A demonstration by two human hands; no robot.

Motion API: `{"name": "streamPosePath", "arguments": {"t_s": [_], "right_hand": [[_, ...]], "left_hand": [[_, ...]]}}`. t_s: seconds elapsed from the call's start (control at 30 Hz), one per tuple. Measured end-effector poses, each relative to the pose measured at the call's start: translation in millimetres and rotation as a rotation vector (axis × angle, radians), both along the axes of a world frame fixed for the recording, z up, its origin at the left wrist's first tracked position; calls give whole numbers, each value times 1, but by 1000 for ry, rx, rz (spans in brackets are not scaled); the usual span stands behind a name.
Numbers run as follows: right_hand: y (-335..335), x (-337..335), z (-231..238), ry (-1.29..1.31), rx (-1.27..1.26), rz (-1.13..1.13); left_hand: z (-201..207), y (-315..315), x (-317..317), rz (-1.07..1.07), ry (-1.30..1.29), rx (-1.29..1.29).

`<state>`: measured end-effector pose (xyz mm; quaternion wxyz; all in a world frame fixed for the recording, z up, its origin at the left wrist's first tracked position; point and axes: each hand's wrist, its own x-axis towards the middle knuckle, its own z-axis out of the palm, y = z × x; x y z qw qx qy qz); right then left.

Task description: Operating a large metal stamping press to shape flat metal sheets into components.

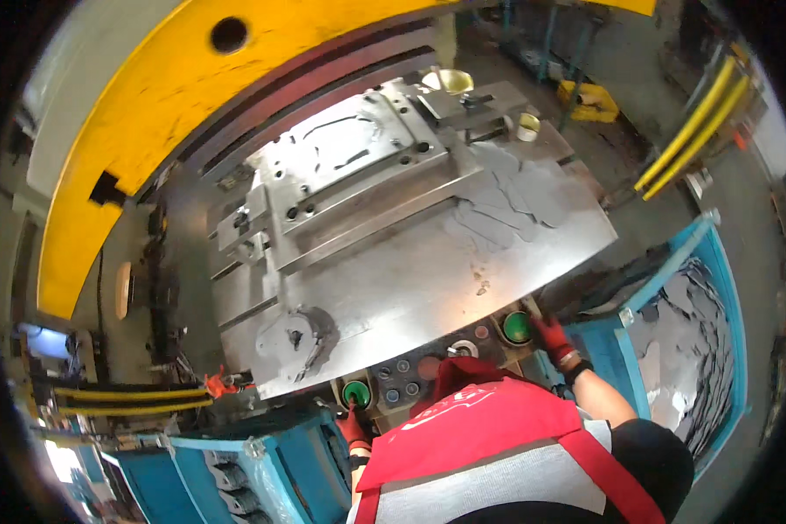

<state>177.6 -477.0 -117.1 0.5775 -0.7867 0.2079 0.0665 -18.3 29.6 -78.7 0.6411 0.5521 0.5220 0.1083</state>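
Note:
My left hand (352, 428), in a red glove, is at the left green push button (356, 393) of a dark control panel (402, 365). Its fingers are apart, one tip reaching over the button's rim, with nothing held. Beside the right green push button (516, 327) is my right hand (552, 336), also red-gloved, fingers stretched out and grasping nothing. Whether either button is pressed down cannot be seen. Beyond the panel, a metal die (341, 166) with holes and slots sits on the steel press bed (384, 271), under the yellow press frame (162, 96).
Thin grey sheet pieces (506, 205) lie on the bed's right side, others (288, 341) at its near left. Blue bins stand on both sides; the right bin (729, 349) holds many flat metal pieces. A small pot (527, 127) and yellow crate (588, 101) are farther back.

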Motion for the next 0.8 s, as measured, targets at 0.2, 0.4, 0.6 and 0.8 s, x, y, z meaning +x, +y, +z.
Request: {"name": "streamPosePath", "arguments": {"t_s": [0.2,0.4,0.6,0.8], "right_hand": [[56,17,97,134,-220,101],[57,9,76,-60,-158,-30],[41,7,19,-51,-233,-39],[44,7,34,-51,-218,12]], "left_hand": [[-12,9,5,175,41,-43],[67,-26,38,152,56,-16],[48,-26,36,236,99,-7],[-3,-2,7,-50,4,179]]}}
